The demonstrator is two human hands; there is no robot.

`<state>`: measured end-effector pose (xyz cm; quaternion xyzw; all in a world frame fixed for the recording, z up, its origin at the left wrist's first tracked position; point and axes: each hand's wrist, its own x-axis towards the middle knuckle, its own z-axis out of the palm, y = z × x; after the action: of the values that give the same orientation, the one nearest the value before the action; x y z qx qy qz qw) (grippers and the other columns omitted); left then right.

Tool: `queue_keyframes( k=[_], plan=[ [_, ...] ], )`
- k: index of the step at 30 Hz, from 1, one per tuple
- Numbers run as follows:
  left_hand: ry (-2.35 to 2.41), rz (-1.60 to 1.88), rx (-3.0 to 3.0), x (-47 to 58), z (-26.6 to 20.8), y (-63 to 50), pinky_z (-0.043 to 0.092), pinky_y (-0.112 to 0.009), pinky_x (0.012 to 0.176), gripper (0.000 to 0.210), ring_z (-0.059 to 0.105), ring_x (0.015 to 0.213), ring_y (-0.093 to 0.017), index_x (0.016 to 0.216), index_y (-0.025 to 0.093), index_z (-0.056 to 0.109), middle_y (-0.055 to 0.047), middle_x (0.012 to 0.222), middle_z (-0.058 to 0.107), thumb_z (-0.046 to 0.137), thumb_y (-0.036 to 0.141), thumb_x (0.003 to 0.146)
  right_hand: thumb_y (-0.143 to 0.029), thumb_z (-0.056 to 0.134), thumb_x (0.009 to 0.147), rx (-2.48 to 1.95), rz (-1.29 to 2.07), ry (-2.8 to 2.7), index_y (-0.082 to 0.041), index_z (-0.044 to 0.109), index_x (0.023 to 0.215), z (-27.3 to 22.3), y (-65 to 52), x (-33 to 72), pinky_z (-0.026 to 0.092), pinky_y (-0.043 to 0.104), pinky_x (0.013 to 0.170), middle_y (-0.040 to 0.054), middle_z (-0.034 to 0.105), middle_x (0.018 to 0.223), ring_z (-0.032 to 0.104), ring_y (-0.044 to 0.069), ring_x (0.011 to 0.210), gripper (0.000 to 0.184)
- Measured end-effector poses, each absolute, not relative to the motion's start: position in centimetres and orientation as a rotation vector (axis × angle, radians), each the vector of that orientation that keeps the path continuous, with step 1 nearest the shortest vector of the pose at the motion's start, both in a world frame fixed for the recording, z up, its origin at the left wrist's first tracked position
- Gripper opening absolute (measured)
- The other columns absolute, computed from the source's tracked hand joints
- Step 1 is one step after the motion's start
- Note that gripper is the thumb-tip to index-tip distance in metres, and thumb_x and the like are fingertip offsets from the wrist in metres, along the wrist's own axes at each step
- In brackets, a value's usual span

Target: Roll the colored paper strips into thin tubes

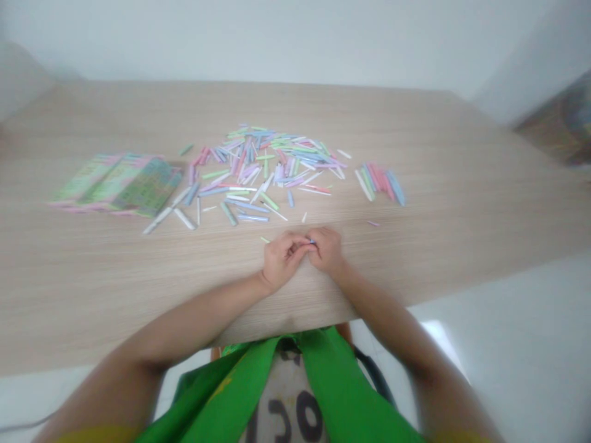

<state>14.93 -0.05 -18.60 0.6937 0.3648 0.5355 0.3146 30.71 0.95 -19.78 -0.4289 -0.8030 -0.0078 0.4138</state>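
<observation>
My left hand (282,257) and my right hand (327,249) meet near the front of the table, fingertips pinched together. Between them shows a bit of a small blue piece (312,241), perhaps a pen part; the fingers hide most of it. Just beyond my hands spreads a loose pile of slim pastel pen-like pieces (268,169) in white, green, blue, pink and purple. A short green sliver (265,239) lies beside my left hand, and a small white tip (304,217) is just past my fingers.
Green and pink printed packets (111,184) overlap at the left of the wooden table (184,307). A neat row of similar slim pieces (381,183) lies to the right, with one small purple piece (373,224) in front. A wall (277,40) stands behind.
</observation>
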Motion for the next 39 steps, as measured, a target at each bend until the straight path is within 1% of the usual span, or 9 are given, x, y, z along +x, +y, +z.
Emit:
queue_keyframes(
  k=[5, 9, 11, 13, 18, 25, 29, 32, 39],
  plan=[
    [0.846, 1.455, 2.017, 14.6, -18.2, -0.1, 0.046, -0.023, 0.06, 0.016, 0.06, 0.063, -0.011, 0.095, 0.02, 0.075, -0.004, 0.08, 0.073, 0.072, 0.035, 0.088, -0.032, 0.041, 0.086, -1.102, 0.241, -1.829, -0.024, 0.047, 0.067, -18.7, 0.4, 30.1, 0.033, 0.032, 0.06, 0.0011, 0.052, 0.058, 0.048, 0.017, 0.058, 0.022],
    [0.783, 1.534, 1.832, 14.4, -18.9, 0.4, 0.044, -0.02, 0.056, 0.036, 0.055, 0.057, -0.007, 0.115, 0.019, 0.065, -0.004, 0.091, 0.073, 0.075, 0.038, 0.086, -0.029, 0.041, 0.081, -0.987, 0.586, -1.335, -0.024, 0.042, 0.065, -17.0, -0.2, 29.6, 0.029, 0.028, 0.051, -0.0024, 0.042, 0.053, 0.038, 0.013, 0.048, 0.017],
    [0.795, 1.58, 1.679, 14.3, -19.2, 1.0, 0.046, -0.021, 0.056, 0.035, 0.056, 0.057, -0.007, 0.116, 0.019, 0.06, -0.005, 0.094, 0.073, 0.068, 0.042, 0.09, -0.035, 0.042, 0.081, -0.877, 0.682, -1.1, -0.025, 0.042, 0.068, -16.3, -0.1, 29.7, 0.025, 0.027, 0.047, -0.0038, 0.038, 0.052, 0.034, 0.012, 0.045, 0.017],
    [0.84, 1.635, 1.515, 14.3, -19.3, 1.7, 0.047, -0.021, 0.054, 0.033, 0.056, 0.057, -0.008, 0.112, 0.02, 0.058, -0.004, 0.093, 0.071, 0.062, 0.047, 0.093, -0.041, 0.043, 0.081, -0.789, 0.711, -0.966, -0.025, 0.04, 0.069, -15.8, 0.3, 30.2, 0.022, 0.026, 0.046, -0.0052, 0.034, 0.051, 0.03, 0.012, 0.044, 0.02],
    [0.916, 1.694, 1.318, 14.9, -18.7, 2.7, 0.039, -0.019, 0.045, 0.041, 0.054, 0.054, -0.008, 0.107, 0.024, 0.049, -0.001, 0.085, 0.069, 0.064, 0.057, 0.089, -0.059, 0.042, 0.081, -0.818, 0.672, -0.882, -0.026, 0.033, 0.065, -14.9, 0.6, 31.1, 0.022, 0.026, 0.045, -0.0065, 0.028, 0.05, 0.027, 0.011, 0.043, 0.038],
    [0.85, 1.617, 1.386, 14.8, -18.7, 2.4, 0.039, -0.021, 0.045, 0.048, 0.051, 0.052, -0.007, 0.111, 0.025, 0.043, -0.002, 0.094, 0.068, 0.065, 0.061, 0.087, -0.079, 0.024, 0.085, -0.864, 0.88, -0.769, -0.026, 0.024, 0.06, -13.5, 0.4, 32.1, 0.023, 0.027, 0.042, -0.0062, 0.022, 0.049, 0.026, 0.011, 0.042, 0.058],
    [0.887, 1.575, 1.345, 14.8, -19.0, 2.6, 0.038, -0.021, 0.045, 0.053, 0.054, 0.06, -0.009, 0.111, 0.025, 0.043, -0.005, 0.097, 0.067, 0.066, 0.064, 0.085, -0.062, 0.035, 0.092, -0.906, 0.967, -0.568, -0.025, 0.02, 0.056, -13.3, 1.2, 33.6, 0.017, 0.026, 0.04, -0.0074, 0.016, 0.049, 0.019, 0.009, 0.041, 0.054],
    [0.905, 1.525, 1.294, 14.8, -19.4, 3.0, 0.037, -0.022, 0.045, 0.051, 0.052, 0.056, -0.008, 0.111, 0.025, 0.043, -0.005, 0.099, 0.066, 0.066, 0.063, 0.086, -0.048, 0.032, 0.095, -0.893, 0.885, -0.558, -0.025, 0.019, 0.055, -13.0, 1.1, 34.5, 0.02, 0.026, 0.04, -0.007, 0.014, 0.05, 0.017, 0.009, 0.04, 0.048],
    [0.932, 1.453, 1.149, 15.0, -20.3, 3.7, 0.039, -0.022, 0.044, 0.043, 0.052, 0.053, -0.008, 0.11, 0.025, 0.045, -0.002, 0.091, 0.066, 0.069, 0.052, 0.086, -0.046, 0.026, 0.099, -0.894, 0.661, -0.827, -0.025, 0.019, 0.058, -11.9, -0.7, 33.5, 0.023, 0.026, 0.041, -0.007, 0.015, 0.051, 0.019, 0.009, 0.04, 0.047]
  ],
)
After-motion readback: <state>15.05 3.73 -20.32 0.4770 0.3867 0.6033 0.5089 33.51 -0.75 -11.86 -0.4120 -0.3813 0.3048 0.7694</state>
